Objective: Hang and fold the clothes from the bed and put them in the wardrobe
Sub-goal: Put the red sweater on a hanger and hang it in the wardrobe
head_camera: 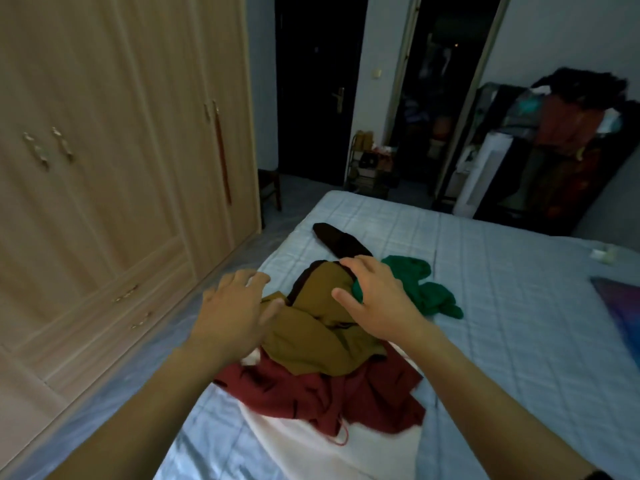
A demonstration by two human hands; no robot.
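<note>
**Reaching into a tangled heap while the doors are shut**

The wardrobe (104, 168) stands to the left with every door closed, so anything lifted now would probably need a hand freed to open it, and a fold could fall apart.

The clothes lie in one heap on the bed (502, 306), close to its left edge. A careless tug could slide pieces off toward the floor.

A white cloth (346, 452) lies lowest, with a maroon garment (329, 393) over it and a mustard garment (318, 334) on top. These overlap, so lifting one may drag the others. A green garment (429, 292) touches the mustard one, and a dark piece (339, 242) lies just behind.

The left hand (232, 313) and right hand (377, 296) are over the mustard garment, fingers spread wide and gripping nothing.

A thin red cord (341, 434) trails from the maroon fabric and could snag.
</note>
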